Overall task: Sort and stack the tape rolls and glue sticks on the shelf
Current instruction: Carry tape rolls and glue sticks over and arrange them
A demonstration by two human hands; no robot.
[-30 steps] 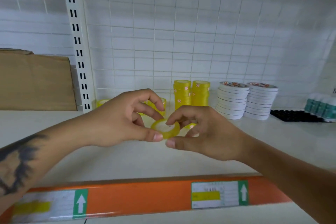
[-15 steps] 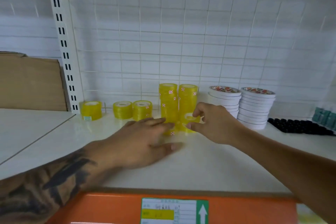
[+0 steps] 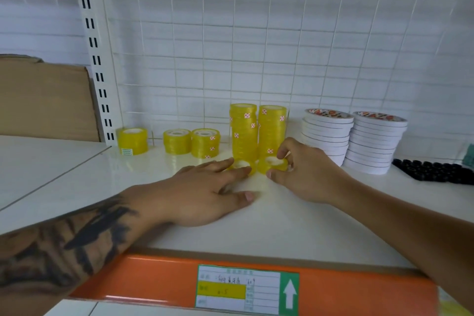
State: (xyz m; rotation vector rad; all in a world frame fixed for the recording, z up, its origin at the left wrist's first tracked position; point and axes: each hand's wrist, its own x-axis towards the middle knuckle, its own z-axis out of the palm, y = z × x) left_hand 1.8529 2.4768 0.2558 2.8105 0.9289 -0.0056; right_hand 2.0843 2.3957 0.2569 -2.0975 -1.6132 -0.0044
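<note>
Your right hand (image 3: 305, 174) pinches loose yellow tape roll (image 3: 272, 165), frame centre, before tall yellow stacks (image 3: 257, 132). Left hand (image 3: 202, 194) flat, fingers spread, touching neighbouring roll (image 3: 241, 166). Light, rigid, slick-looking: grip outer rim.

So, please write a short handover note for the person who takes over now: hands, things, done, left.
Left hand: flat on the shelf, fingers straight, touching a loose yellow roll.
Right hand: fingers curled round a second loose yellow roll.
Done: two tall yellow stacks and two white roll stacks at the back.
Left: both loose rolls and three short yellow stacks on the left. The glue sticks at the far right edge are too cut off to judge.
</note>
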